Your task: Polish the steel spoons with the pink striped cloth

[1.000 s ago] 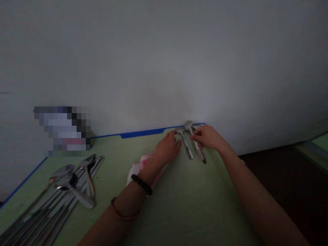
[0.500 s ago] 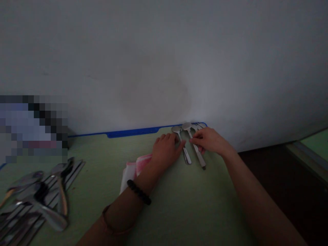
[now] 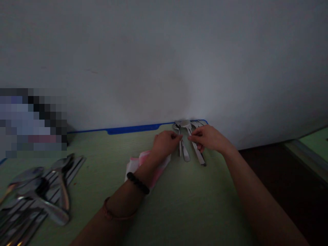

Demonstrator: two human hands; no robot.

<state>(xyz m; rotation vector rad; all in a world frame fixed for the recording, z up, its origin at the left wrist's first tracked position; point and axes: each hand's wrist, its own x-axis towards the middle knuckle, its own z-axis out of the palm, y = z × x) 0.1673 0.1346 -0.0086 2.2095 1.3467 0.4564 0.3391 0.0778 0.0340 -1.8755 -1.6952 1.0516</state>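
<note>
My left hand (image 3: 165, 143) and my right hand (image 3: 208, 138) meet at the far right corner of a pale green table (image 3: 179, 205), by the wall. Each hand pinches the handle of a spoon in a small row of spoons (image 3: 188, 143) lying with their bowls toward the wall. My left hand's fingers are curled on the left spoon's handle and also hold a pink and white cloth (image 3: 143, 165) under the palm. My right hand's fingertips press the handle of the right spoon (image 3: 198, 155). A dark bead bracelet sits on my left wrist.
A heap of metal cutlery (image 3: 38, 198) lies at the table's left front. A blue strip (image 3: 133, 129) edges the table along the white wall (image 3: 164, 61). A blurred-out object (image 3: 30, 123) stands at the far left. Dark floor lies to the right of the table.
The left spoon has been pushed toward the wall, closer to the other spoons, and my left hand's fingers have curled tighter on it. The view has shifted slightly.
</note>
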